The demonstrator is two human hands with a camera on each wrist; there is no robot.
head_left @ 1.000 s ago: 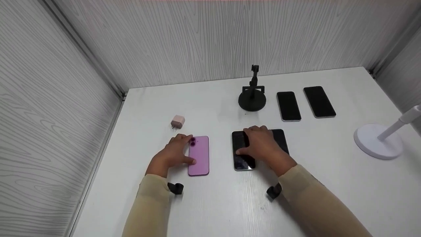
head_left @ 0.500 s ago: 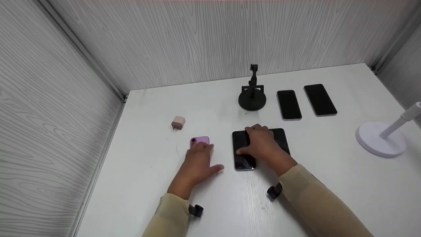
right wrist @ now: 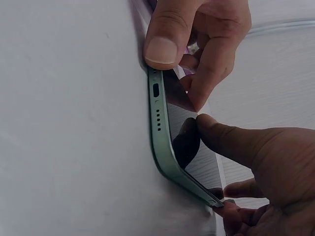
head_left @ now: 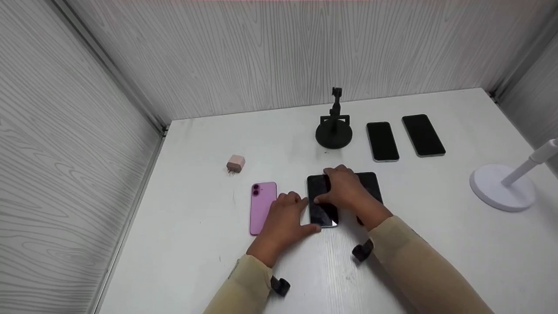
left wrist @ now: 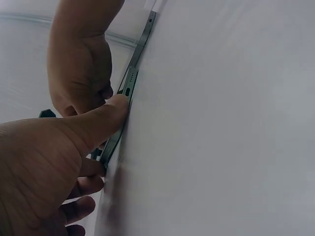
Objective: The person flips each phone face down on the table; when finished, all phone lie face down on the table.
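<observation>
A phone with a green frame and dark screen (head_left: 321, 208) lies face up near the middle of the white table (head_left: 196, 244). My left hand (head_left: 305, 213) pinches its near left corner, thumb on the bottom edge (right wrist: 156, 93) beside the port. My right hand (head_left: 331, 187) lies over the phone's right side, with its thumb pressed on the screen (right wrist: 187, 142) and its fingers curled at the far edge. A flat black pad (head_left: 372, 185) shows from under that hand. A pink phone (head_left: 263, 207) lies face down just left of my left hand.
A small pink charger plug (head_left: 236, 164) sits at the back left. A black stand (head_left: 334, 133) and two dark-screened phones (head_left: 382, 140) (head_left: 423, 135) lie behind. A white stand (head_left: 501, 187) is at the right. Grey walls enclose the table.
My left hand has left the pink phone and moved right to the green phone's near corner. The pink phone is uncovered. My right hand has stayed on the green phone.
</observation>
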